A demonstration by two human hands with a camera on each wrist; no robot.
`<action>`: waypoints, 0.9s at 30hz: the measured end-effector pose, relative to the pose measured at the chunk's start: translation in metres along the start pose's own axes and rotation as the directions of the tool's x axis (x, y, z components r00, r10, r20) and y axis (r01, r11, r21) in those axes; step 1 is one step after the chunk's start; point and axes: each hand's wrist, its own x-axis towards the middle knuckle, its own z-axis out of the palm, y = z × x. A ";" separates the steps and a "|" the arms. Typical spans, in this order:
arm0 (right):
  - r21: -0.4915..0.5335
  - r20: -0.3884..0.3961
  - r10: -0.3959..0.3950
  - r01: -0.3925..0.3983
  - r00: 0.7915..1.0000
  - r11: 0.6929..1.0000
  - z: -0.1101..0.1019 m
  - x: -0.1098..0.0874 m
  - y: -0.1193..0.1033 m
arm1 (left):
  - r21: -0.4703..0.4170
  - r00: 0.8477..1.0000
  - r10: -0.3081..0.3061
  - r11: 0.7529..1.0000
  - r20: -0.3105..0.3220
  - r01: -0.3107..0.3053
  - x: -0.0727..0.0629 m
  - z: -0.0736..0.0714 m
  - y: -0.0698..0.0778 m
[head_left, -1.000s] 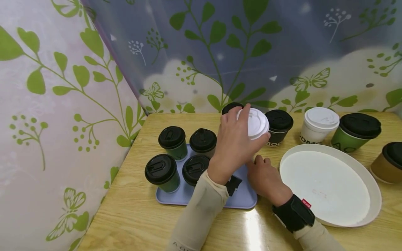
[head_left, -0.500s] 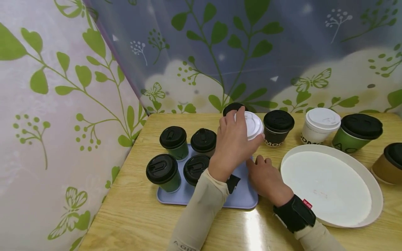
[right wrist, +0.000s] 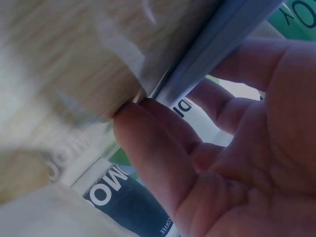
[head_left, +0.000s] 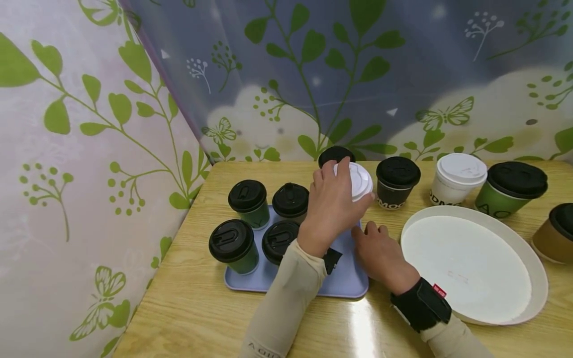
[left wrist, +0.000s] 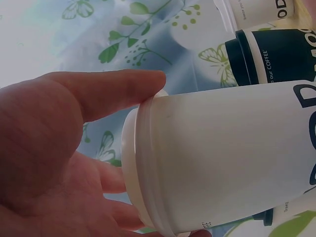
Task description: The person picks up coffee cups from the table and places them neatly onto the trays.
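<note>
My left hand grips a white paper cup by its white lid, above the back right part of the lavender tray. In the left wrist view, thumb and fingers are around the lid of the white cup, and the cup's body is free of them. Several black-lidded cups stand on the tray, among them a green cup at its front left. At the tray's right side, my right hand holds the rim with curled fingers; the right wrist view has them against the tray edge.
A round white shallow tray lies to the right. Behind it stand a black cup, a white cup and a green cup. A brown cup is at the far right. Another black lid shows behind my left hand.
My left hand has carried the white cup a little left and lower, away from the black cup. My right hand has stayed at the lavender tray's edge.
</note>
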 end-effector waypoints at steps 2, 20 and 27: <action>-0.002 0.001 0.003 -0.003 1.000 1.000 0.000 0.000 0.000 | 0.005 1.000 -0.004 1.000 0.003 0.004 0.001 0.000 0.000; -0.021 0.012 0.006 -0.006 1.000 1.000 0.000 0.001 0.000 | 0.061 0.996 -0.042 0.997 0.076 0.037 0.003 0.001 -0.003; -0.020 0.014 0.008 -0.007 1.000 1.000 0.000 0.000 0.000 | 0.075 0.995 -0.042 0.997 0.092 0.035 0.003 0.003 -0.004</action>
